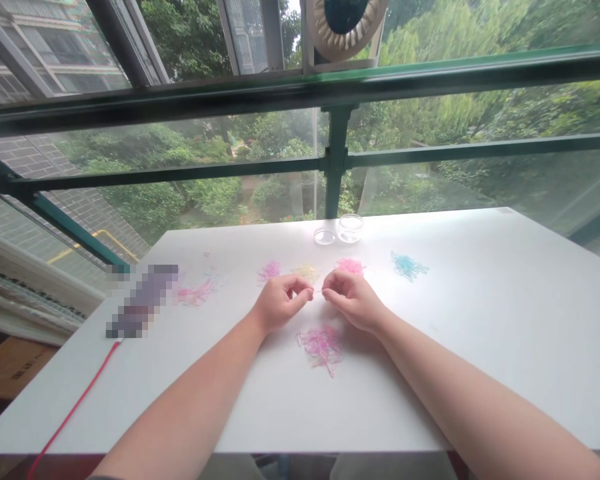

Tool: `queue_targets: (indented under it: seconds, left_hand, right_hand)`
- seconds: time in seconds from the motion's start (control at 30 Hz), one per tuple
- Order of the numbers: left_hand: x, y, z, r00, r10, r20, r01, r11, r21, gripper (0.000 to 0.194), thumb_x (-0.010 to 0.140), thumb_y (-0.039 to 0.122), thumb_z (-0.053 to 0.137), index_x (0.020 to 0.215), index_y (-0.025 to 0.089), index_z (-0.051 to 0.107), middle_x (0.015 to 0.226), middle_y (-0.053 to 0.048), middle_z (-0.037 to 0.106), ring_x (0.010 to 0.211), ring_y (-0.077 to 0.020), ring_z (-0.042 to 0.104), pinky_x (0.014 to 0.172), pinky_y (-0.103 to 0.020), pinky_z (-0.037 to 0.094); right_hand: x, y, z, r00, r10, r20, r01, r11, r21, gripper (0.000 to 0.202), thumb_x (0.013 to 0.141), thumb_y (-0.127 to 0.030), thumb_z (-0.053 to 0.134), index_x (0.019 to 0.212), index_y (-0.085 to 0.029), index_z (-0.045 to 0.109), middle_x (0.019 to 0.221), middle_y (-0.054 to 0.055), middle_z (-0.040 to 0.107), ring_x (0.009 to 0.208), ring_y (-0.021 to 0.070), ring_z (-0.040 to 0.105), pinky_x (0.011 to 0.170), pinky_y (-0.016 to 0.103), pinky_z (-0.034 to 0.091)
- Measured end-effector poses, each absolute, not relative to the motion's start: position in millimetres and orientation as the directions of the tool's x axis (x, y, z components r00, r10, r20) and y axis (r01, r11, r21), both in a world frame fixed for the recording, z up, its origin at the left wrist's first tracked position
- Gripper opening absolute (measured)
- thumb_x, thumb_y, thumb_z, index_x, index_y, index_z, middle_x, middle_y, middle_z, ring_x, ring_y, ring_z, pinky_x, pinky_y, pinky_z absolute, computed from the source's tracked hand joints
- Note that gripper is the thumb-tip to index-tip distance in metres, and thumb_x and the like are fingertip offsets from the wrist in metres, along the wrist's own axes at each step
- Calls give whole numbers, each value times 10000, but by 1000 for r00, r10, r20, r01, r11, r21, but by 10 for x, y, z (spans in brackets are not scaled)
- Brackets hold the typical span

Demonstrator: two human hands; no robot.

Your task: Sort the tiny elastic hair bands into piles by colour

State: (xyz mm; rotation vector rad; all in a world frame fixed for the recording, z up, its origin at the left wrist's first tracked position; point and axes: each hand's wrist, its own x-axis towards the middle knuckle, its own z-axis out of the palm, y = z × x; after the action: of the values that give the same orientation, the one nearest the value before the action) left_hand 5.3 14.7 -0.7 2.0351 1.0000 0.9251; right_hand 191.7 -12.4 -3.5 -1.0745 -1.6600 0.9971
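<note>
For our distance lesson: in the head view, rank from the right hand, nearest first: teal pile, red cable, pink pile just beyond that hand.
1. Pink pile, just beyond the right hand.
2. Teal pile, farther right.
3. Red cable, far left.

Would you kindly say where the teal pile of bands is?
In the head view, the teal pile lies on the table, beyond the right hand, right of the bright pink pile.

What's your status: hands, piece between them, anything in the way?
Left hand and right hand close together, both pinching. Thin pale strand between them. Pink-purple pile on near side, nothing visibly blocking.
</note>
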Motion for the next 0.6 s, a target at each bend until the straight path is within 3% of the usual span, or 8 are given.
queue_targets:
  seconds: [0.33, 0.6]
  left_hand:
    - [69, 125, 23, 470, 834, 291, 354, -479, 803, 200, 805, 300, 556, 764, 131, 654, 694, -32, 672, 496, -68, 442, 496, -197, 376]
    - [89, 130, -4, 488, 803, 342, 330, -533, 779, 161, 806, 254, 530, 751, 140, 630, 700, -26, 663, 582, -89, 516, 554, -209, 400]
  right_hand:
    - [1922, -133, -16, -196, 949, 248, 198, 286, -938, 73, 748, -224, 577, 702, -185, 535, 618, -11, 521, 535, 108, 422, 511, 251, 335]
    - [1950, -144, -23, -210, 936, 281, 254, 330, -909, 63, 755, -202, 560, 699, -190, 533, 637, -1, 531, 566, 121, 445, 540, 264, 359]
